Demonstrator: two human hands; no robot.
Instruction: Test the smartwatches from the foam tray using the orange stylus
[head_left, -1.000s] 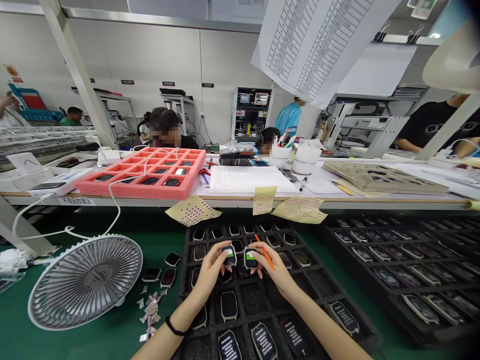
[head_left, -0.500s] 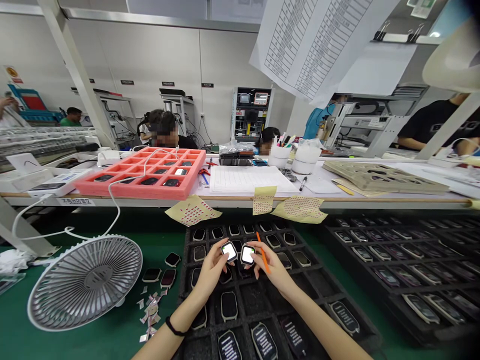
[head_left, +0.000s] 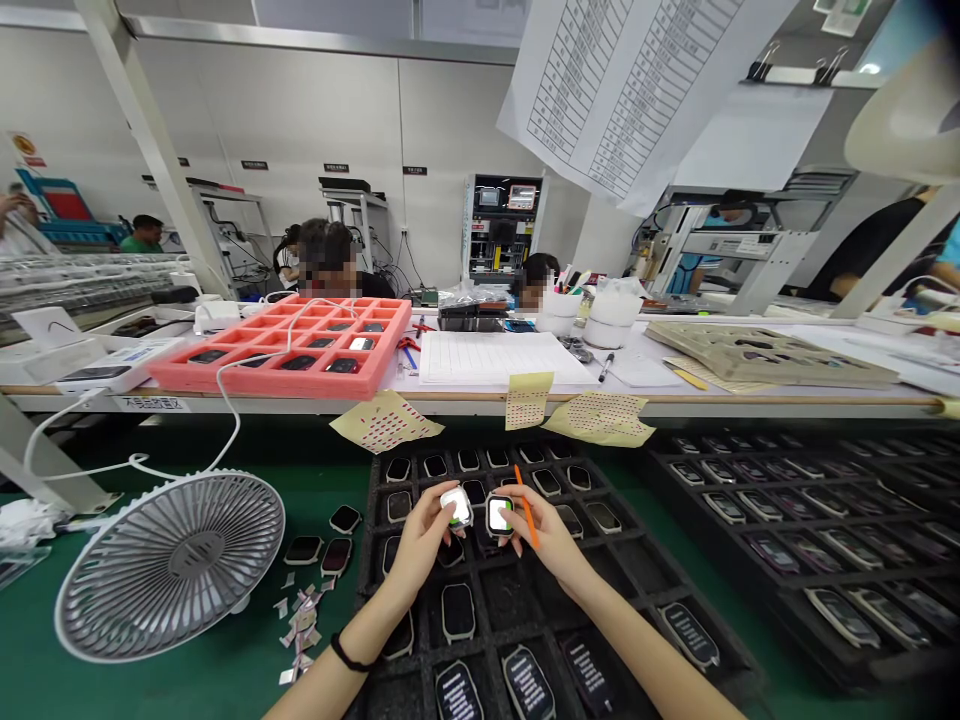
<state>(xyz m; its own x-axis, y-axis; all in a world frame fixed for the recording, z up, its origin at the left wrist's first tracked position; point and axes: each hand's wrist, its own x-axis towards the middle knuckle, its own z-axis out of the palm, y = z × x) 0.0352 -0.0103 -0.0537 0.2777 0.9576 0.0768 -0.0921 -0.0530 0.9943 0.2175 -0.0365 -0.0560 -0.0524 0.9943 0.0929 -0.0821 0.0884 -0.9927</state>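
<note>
My left hand (head_left: 426, 530) holds a watch (head_left: 457, 507) with a bright white screen, its thumb over the glass. Beside it, my right hand (head_left: 541, 535) grips a second lit watch (head_left: 499, 515), thumb on the screen, and an orange stick (head_left: 527, 508) is tucked between its fingers. The two watches are close together but apart. Both hands are above a black foam tray (head_left: 501, 598) whose compartments hold many watches. Some of those near the front, such as one watch (head_left: 529, 684), show lines of text on dark screens.
A white fan (head_left: 172, 565) stands at the left, with three loose watches (head_left: 304, 549) and small paper scraps (head_left: 303, 625) beside it. Another black tray (head_left: 795, 560) lies right. The shelf ahead carries a pink foam tray (head_left: 285, 345). Several people sit beyond.
Both watches have shifted and tilted slightly in my fingers, and my thumbs have moved on the screens. In the background, people at the right have moved.
</note>
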